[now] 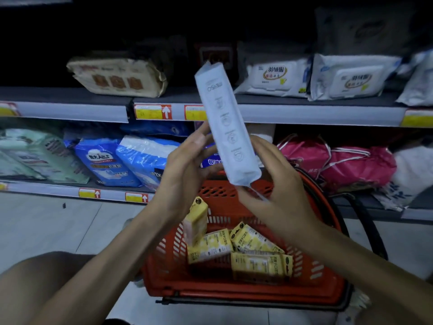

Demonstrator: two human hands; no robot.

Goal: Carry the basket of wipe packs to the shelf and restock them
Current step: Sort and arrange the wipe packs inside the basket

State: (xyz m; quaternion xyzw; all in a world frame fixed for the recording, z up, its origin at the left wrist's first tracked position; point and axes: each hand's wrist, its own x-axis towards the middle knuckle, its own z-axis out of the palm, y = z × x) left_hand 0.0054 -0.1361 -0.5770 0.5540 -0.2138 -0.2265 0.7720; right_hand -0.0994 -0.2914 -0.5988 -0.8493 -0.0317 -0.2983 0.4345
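Head view: left hand (185, 170) and right hand (278, 184) cradle a pale wipe pack (226, 132) above the basket (246, 287); lay it flat on the shelf (293, 111) at twelve o'clock.

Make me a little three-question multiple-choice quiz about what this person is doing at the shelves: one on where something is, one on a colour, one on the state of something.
1. Where does the basket sit?
A. on the top shelf
B. on the floor in front of the shelves
C. hanging from the person's arm

2. What colour are the packs in the basket?
A. yellow
B. green
C. black

3. How is the pale blue pack held?
A. lying flat on a shelf
B. on end between both hands
C. tucked in the basket

Answers:
1 B, the red basket rests on the floor tiles below the shelf edge.
2 A, the packs lying inside show yellow wrappers.
3 B, the left hand and right hand hold its lower end, tilted and raised above the basket.
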